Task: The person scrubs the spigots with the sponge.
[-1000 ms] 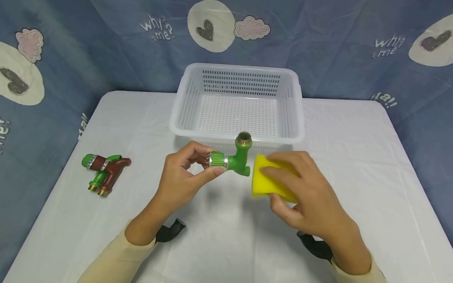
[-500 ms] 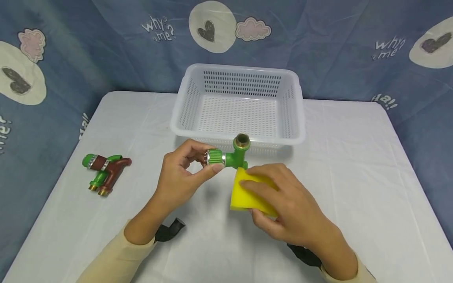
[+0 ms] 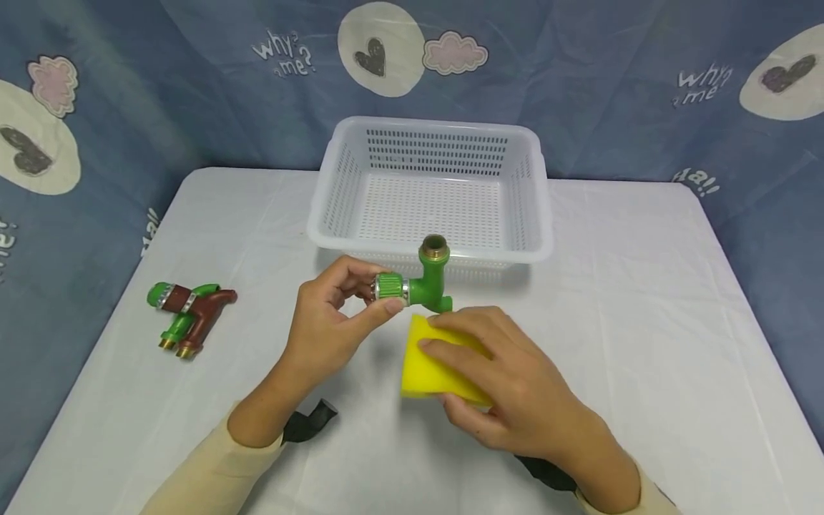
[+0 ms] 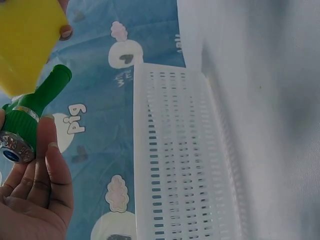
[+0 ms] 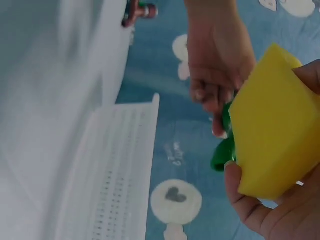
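Note:
My left hand (image 3: pixel 331 307) pinches a green faucet (image 3: pixel 430 286) by its ribbed knob, thumb in front and fingers behind. The faucet's brass-ringed threaded end points up and its spout faces right, above the table. In my right hand (image 3: pixel 515 375) is a yellow sponge (image 3: pixel 428 365), gripped between thumb and fingers just below the spout. From the left wrist view, the sponge (image 4: pixel 30 40) overlaps part of the faucet (image 4: pixel 52 85), whose knob end shows a blue dot. The right wrist view has the sponge (image 5: pixel 280 125) hiding most of the faucet.
A white perforated basket (image 3: pixel 528 247) stands at the back middle of the white-covered table (image 3: pixel 644 300). On the left lie a brown faucet (image 3: pixel 209 315) and a green faucet (image 3: pixel 180 327), one across the other. Blue printed cloth (image 3: pixel 579 86) hangs behind.
My right hand has moved left and toward me with the sponge, from right of the spout to below it. The left hand keeps its grip, with the faucet slightly turned and shifted left.

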A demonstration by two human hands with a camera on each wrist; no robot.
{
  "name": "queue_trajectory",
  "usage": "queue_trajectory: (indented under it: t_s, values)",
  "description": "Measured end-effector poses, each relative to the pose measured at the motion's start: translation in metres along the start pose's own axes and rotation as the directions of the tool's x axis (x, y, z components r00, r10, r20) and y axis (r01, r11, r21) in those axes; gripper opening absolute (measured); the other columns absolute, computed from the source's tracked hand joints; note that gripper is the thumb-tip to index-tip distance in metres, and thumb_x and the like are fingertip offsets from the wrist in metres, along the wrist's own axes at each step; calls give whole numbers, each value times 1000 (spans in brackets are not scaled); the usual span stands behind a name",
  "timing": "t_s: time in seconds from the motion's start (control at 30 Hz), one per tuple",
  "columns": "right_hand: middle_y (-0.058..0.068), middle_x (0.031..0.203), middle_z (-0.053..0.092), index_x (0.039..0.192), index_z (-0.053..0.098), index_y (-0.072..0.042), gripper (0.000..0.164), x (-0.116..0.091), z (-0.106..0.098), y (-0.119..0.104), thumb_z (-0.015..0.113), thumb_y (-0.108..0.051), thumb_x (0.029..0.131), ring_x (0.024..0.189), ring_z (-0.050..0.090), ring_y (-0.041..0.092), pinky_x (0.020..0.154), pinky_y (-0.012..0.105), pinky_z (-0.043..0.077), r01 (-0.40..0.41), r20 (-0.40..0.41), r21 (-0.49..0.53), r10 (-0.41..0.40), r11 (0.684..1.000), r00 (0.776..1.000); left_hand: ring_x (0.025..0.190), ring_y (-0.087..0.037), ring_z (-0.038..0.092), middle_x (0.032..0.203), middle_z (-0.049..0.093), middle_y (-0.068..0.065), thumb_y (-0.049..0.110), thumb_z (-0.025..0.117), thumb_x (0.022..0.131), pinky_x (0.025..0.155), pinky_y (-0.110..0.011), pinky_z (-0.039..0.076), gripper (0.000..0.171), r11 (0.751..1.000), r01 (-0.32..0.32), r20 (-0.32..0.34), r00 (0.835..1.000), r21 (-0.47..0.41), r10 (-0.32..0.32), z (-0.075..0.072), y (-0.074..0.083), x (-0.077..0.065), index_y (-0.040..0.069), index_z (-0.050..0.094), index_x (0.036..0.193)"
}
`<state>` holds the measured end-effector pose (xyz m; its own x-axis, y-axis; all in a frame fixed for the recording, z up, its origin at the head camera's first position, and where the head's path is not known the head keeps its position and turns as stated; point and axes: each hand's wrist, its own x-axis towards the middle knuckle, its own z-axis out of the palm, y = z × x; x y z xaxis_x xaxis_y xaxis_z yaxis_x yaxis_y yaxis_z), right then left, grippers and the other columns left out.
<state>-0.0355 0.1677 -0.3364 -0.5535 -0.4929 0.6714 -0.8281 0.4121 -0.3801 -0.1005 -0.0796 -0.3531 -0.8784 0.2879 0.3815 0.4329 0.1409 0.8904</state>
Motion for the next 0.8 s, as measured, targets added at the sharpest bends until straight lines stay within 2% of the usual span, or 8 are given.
queue_trajectory:
  t_s: [0.1, 0.33, 0.4, 0.57, 0.63, 0.7, 0.8]
  values:
    - [17, 131, 64, 125, 71, -3, 36, 0, -1, 0, 56, -27, 103, 114, 60, 33, 106, 34, 46, 1, 5, 26, -1, 1000, 1000, 80, -19, 65, 98, 76, -2, -4, 84, 84, 76, -27, 57, 34, 1000, -7, 12, 1000, -4, 7, 0, 0, 1, 1, 67, 113]
    - [21, 124, 66, 119, 73, 1, 38, 0, -25, 11, 59, -28, 99, 104, 59, 35, 91, 26, 44, -95, -158, -36, 88, 995, 984, 80, -20, 63, 95, 75, -2, -4, 82, 85, 76, -27, 55, 32, 1000, 2, 21, 1000, -29, -1, 1, 1, 1, 2, 67, 112]
    - [21, 124, 66, 119, 73, 1, 37, 0, -23, 10, 59, -27, 98, 105, 59, 36, 92, 28, 44, -89, -153, -42, 81, 995, 985, 80, -20, 63, 96, 75, -2, -5, 82, 85, 77, -27, 55, 33, 999, 2, 22, 1000, -34, -1, 1, 0, 0, 2, 67, 113]
    - [18, 130, 64, 123, 71, -2, 35, 0, -5, 0, 57, -25, 101, 112, 60, 34, 104, 33, 45, -18, -15, 14, 18, 1000, 1000, 82, -20, 65, 100, 75, -2, -6, 83, 84, 80, -28, 57, 34, 1000, -11, 25, 1000, -27, 12, 0, -1, 0, 2, 67, 113]
    - [17, 132, 63, 125, 71, -3, 35, 0, -1, -3, 56, -25, 102, 115, 59, 33, 107, 33, 44, -12, 10, 30, 12, 999, 1000, 83, -20, 65, 100, 75, -2, -5, 83, 84, 81, -29, 57, 34, 1000, -19, 27, 999, -21, 19, 0, -1, 0, 2, 67, 113]
    - [18, 131, 64, 124, 71, -3, 35, 1, -2, -4, 56, -27, 103, 113, 60, 34, 106, 32, 45, -11, -16, 29, 11, 1000, 1000, 83, -20, 65, 98, 74, -1, -3, 84, 84, 81, -29, 57, 34, 1000, -24, 32, 999, -18, 24, 0, -1, 0, 4, 67, 113]
    - [20, 126, 65, 120, 72, 0, 37, 3, -9, -1, 56, -28, 103, 107, 60, 36, 100, 30, 45, -32, -96, -12, 31, 999, 995, 82, -19, 64, 95, 73, 0, -1, 87, 83, 80, -30, 57, 35, 1000, -28, 33, 999, -15, 28, 0, -1, -1, 5, 68, 111]
